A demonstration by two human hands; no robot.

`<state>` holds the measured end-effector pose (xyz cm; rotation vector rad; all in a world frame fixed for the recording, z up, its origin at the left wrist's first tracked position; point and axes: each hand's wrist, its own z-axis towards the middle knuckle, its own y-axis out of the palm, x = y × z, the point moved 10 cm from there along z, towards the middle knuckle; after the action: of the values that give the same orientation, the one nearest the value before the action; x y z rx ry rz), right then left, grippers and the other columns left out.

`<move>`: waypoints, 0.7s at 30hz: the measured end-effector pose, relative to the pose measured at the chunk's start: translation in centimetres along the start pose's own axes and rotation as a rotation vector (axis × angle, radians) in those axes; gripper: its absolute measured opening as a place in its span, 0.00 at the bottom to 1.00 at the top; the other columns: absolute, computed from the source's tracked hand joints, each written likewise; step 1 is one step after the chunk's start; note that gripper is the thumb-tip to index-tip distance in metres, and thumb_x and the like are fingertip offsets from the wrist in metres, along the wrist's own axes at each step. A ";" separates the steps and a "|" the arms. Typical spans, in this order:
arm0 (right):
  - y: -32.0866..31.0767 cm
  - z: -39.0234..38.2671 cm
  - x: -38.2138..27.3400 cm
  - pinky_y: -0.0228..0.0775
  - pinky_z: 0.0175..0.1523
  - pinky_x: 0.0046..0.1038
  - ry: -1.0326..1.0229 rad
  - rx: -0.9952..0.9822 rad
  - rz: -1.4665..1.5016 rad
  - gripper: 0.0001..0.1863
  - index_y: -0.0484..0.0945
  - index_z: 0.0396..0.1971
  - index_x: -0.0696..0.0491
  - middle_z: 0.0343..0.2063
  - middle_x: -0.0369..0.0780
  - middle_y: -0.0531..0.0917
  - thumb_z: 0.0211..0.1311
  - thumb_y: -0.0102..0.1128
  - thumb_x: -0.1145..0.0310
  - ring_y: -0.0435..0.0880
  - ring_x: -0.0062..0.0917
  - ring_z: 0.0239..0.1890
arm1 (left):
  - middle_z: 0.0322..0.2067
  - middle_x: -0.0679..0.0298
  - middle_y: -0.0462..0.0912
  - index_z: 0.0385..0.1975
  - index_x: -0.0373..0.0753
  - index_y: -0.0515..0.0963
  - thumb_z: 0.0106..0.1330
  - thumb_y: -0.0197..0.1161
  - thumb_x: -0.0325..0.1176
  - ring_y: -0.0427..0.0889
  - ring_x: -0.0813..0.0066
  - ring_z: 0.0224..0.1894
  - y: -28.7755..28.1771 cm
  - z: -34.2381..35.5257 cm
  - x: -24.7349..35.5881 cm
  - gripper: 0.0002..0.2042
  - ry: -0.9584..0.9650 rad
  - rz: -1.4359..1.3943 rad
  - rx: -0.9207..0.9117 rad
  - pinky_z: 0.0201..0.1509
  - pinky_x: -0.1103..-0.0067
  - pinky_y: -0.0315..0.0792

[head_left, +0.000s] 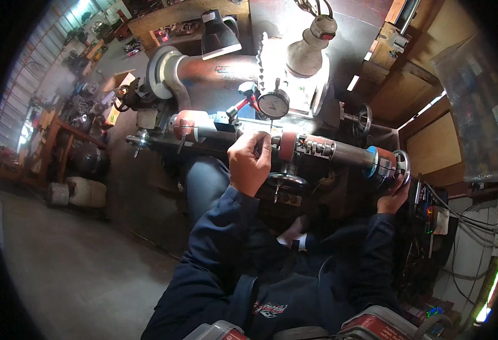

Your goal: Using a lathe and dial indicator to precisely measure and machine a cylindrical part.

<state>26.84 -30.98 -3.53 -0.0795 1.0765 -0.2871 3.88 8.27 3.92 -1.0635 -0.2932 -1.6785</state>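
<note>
My left hand (pixel 250 161) is raised to the middle of a long horizontal machine, thumb and fingertips pinched together just below a round dial gauge (pixel 274 104). What the pinch holds, if anything, is hidden by the fingers. A red-and-blue jointed holder (pixel 243 106) stands beside the gauge. My right hand (pixel 393 196) is closed on the lower rim of a metal handwheel (pixel 402 166) at the machine's right end. Between the hands run a reddish collar (pixel 287 145), a slotted metal part (pixel 320 148) and a grey shaft (pixel 352 155).
Behind the gauge stands a brightly lit grey machine head (pixel 304 54), with a large reddish cylinder (pixel 220 68) and a dark lamp (pixel 219 35) left of it. Another handwheel (pixel 286 180) juts out below the collar. Cables (pixel 469 221) hang at right; cluttered shelving (pixel 62 139) stands at left.
</note>
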 end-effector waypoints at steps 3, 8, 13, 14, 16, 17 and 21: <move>-0.5 0.2 0.8 0.72 0.49 0.28 -0.019 0.001 -0.076 0.26 0.73 0.53 0.61 0.41 0.44 0.83 0.75 0.48 0.51 0.81 0.27 0.42 | 0.25 0.56 0.82 0.32 0.32 0.81 0.63 0.65 0.25 0.80 0.69 0.25 0.1 0.1 1.2 0.03 0.088 0.099 -0.010 0.32 0.77 0.73; -0.3 0.0 1.0 0.72 0.49 0.31 0.011 0.020 -0.048 0.26 0.71 0.55 0.61 0.42 0.47 0.83 0.75 0.47 0.51 0.81 0.31 0.42 | 0.28 0.50 0.83 0.30 0.32 0.81 0.60 0.65 0.26 0.83 0.52 0.31 0.9 0.1 3.3 0.04 0.164 0.314 -0.052 0.36 0.68 0.76; -0.4 0.2 1.0 0.71 0.50 0.30 0.003 -0.006 -0.089 0.26 0.70 0.58 0.61 0.43 0.47 0.83 0.76 0.46 0.53 0.81 0.30 0.44 | 0.30 0.50 0.82 0.30 0.32 0.78 0.62 0.63 0.27 0.82 0.49 0.34 1.9 0.8 3.3 0.04 0.137 0.411 -0.207 0.40 0.65 0.76; -0.6 0.3 1.2 0.71 0.50 0.30 0.003 0.001 -0.092 0.26 0.70 0.58 0.61 0.43 0.47 0.83 0.76 0.46 0.53 0.81 0.30 0.43 | 0.30 0.50 0.81 0.30 0.32 0.77 0.62 0.63 0.26 0.82 0.49 0.36 2.3 0.9 3.4 0.04 0.177 0.412 -0.268 0.40 0.64 0.75; -0.6 0.2 1.7 0.71 0.50 0.30 0.050 0.004 -0.039 0.26 0.71 0.58 0.61 0.42 0.47 0.83 0.76 0.46 0.53 0.81 0.30 0.43 | 0.31 0.50 0.81 0.30 0.32 0.77 0.62 0.62 0.25 0.81 0.49 0.37 2.3 1.2 3.3 0.04 0.174 0.363 -0.302 0.41 0.65 0.75; -0.3 0.1 1.3 0.71 0.51 0.30 0.039 -0.014 -0.061 0.26 0.70 0.58 0.61 0.43 0.47 0.83 0.76 0.46 0.52 0.81 0.30 0.43 | 0.31 0.50 0.81 0.30 0.32 0.77 0.62 0.62 0.25 0.81 0.48 0.37 2.1 1.2 2.9 0.03 0.153 0.343 -0.297 0.41 0.65 0.75; 0.0 0.0 1.9 0.71 0.52 0.30 0.069 -0.044 -0.072 0.27 0.70 0.58 0.60 0.44 0.48 0.82 0.76 0.46 0.52 0.81 0.31 0.44 | 0.31 0.50 0.81 0.31 0.32 0.77 0.62 0.62 0.24 0.81 0.48 0.36 2.0 0.7 2.4 0.03 0.096 0.315 -0.249 0.41 0.65 0.74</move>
<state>27.66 -31.50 -5.20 -0.1493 1.1504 -0.3331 5.86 6.39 5.52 -1.1411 0.1445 -1.4989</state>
